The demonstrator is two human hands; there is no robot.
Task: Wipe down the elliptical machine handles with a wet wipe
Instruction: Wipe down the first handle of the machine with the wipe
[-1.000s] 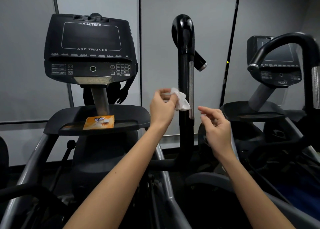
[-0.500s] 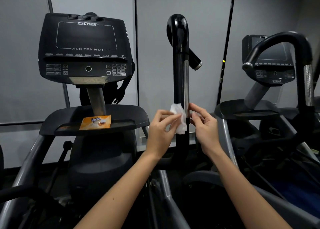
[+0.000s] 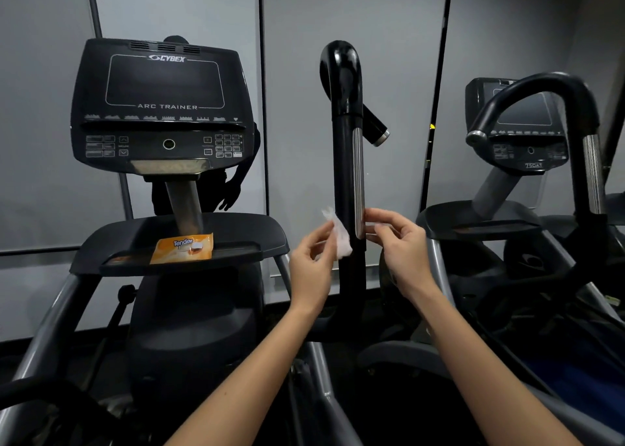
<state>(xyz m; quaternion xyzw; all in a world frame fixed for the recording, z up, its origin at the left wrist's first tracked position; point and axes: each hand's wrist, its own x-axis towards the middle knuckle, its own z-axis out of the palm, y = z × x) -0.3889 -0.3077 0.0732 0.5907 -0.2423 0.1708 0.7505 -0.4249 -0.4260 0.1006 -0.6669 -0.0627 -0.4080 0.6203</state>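
Observation:
The black upright elliptical handle with a silver strip stands in the middle. My left hand pinches a crumpled white wet wipe against the handle's left side, near the strip's lower end. My right hand is at the handle's right side at the same height. Its fingertips touch the handle by the strip, with thumb and forefinger close together. Whether they pinch anything I cannot tell.
An orange wipe packet lies on the tray under the Cybex console at the left. A second machine with a curved black handle and its own console stands at the right. Grey wall panels are behind.
My left hand brought the wipe down from higher on the handle to the strip's lower end. My right hand moved in to the handle's right side. The view shifted slightly.

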